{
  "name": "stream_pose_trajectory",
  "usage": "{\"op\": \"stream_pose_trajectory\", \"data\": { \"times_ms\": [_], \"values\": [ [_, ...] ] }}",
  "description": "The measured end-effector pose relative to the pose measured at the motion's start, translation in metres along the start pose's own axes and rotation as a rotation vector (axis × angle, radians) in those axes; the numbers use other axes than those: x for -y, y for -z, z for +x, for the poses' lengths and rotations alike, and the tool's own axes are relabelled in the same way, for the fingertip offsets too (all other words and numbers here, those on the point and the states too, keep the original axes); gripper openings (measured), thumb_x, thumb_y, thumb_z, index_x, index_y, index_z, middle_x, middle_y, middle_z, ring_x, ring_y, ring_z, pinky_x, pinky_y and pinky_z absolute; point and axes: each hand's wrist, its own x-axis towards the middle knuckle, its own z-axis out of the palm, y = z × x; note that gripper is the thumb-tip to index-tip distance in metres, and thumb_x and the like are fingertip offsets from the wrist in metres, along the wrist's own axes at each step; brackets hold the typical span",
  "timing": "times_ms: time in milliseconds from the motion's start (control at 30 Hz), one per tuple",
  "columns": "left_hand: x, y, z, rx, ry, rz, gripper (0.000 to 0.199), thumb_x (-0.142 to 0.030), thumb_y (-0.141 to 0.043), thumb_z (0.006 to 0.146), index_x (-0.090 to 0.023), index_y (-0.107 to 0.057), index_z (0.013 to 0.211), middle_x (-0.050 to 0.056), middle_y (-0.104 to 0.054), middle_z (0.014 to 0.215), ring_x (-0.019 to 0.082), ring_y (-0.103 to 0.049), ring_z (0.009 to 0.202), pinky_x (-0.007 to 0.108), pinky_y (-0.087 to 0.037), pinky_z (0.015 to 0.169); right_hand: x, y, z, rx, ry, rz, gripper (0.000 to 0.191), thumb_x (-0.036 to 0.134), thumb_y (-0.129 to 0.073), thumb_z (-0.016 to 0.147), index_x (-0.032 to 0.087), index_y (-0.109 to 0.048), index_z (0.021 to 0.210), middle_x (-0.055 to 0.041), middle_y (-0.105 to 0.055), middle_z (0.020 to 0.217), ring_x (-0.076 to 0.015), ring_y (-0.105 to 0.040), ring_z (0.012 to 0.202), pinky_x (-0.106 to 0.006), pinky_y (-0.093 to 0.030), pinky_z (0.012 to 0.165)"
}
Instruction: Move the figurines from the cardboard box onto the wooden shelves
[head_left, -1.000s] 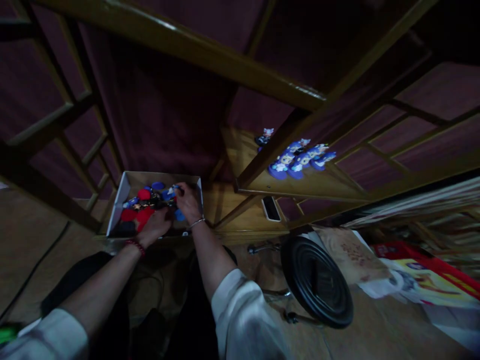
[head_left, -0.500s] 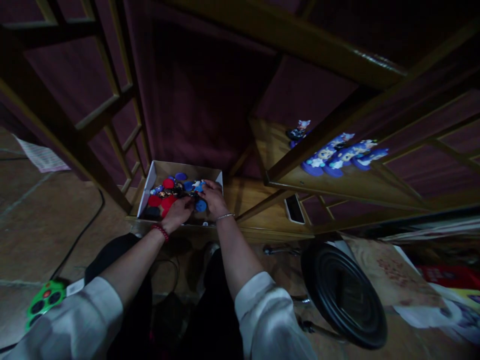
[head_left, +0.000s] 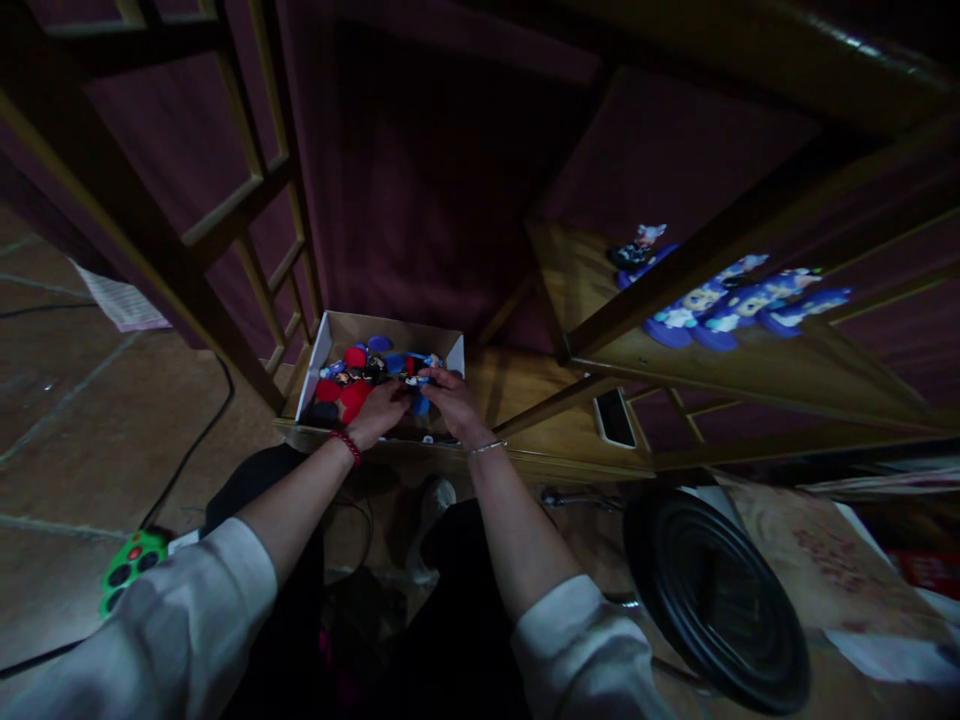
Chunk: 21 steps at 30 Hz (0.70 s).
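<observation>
A white-sided open cardboard box [head_left: 319, 355] holds several small figurines on round red, blue and black bases. My right hand [head_left: 454, 402] reaches over its right part, thumb and fingertips pinched on a small white-and-blue figurine [head_left: 417, 380]. Close beside it, my left hand [head_left: 381, 410] is down in the box with its fingers bent together by the same figurine; what those fingers hold is hidden. Red bases [head_left: 354, 398] lie just left of my left hand. A blue base [head_left: 420, 404] shows between the two hands.
Several blue-based figurines [head_left: 705, 305] stand on a raised wooden shelf [head_left: 600, 345] at right. A phone [head_left: 615, 418] lies on the lower board. The round black stool [head_left: 716, 600] is at lower right. A green device [head_left: 133, 568] with a cable sits on the tiled floor.
The view has shifted, so the box and shelf appear farther right. My right fingers have drawn nearer my left ones, and the figurine at them has turned.
</observation>
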Motion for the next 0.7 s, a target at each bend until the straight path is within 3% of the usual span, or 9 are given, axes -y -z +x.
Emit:
{"op": "stream_pose_trajectory", "data": {
  "times_ms": [233,400,700],
  "values": [
    [-0.002,-0.007,0.002,-0.033,0.088,-0.431,0.016,-0.025,-0.059,0.070,-0.012,-0.059,0.079,0.005,-0.064,0.073,0.013,-0.059,0.063,0.027,-0.049,0.063,0.015,-0.008,-0.014,-0.063,-0.056,0.062,0.017,0.022,-0.059,0.060,0.018,-0.066,0.075,-0.0028,-0.065,0.083,-0.0159,-0.059,0.080,-0.030,-0.045,0.075],
    [0.001,-0.001,0.007,-0.115,0.084,-0.509,0.013,-0.026,-0.062,0.068,-0.015,-0.058,0.072,0.002,-0.063,0.070,0.013,-0.059,0.065,0.029,-0.049,0.068,0.020,-0.016,-0.021,-0.029,0.060,0.026,0.012,0.020,-0.058,0.063,0.019,-0.067,0.069,-0.0030,-0.066,0.093,-0.0170,-0.057,0.095,-0.031,-0.043,0.085],
    [0.002,0.002,0.011,-0.134,0.087,-0.577,0.012,-0.018,-0.067,0.060,-0.013,-0.064,0.070,0.002,-0.065,0.071,0.013,-0.059,0.069,0.031,-0.049,0.072,0.017,-0.016,-0.017,-0.069,0.034,-0.047,0.023,0.013,-0.057,0.060,0.020,-0.063,0.080,0.0010,-0.065,0.083,-0.0148,-0.058,0.083,-0.029,-0.045,0.080]
  ]
}}
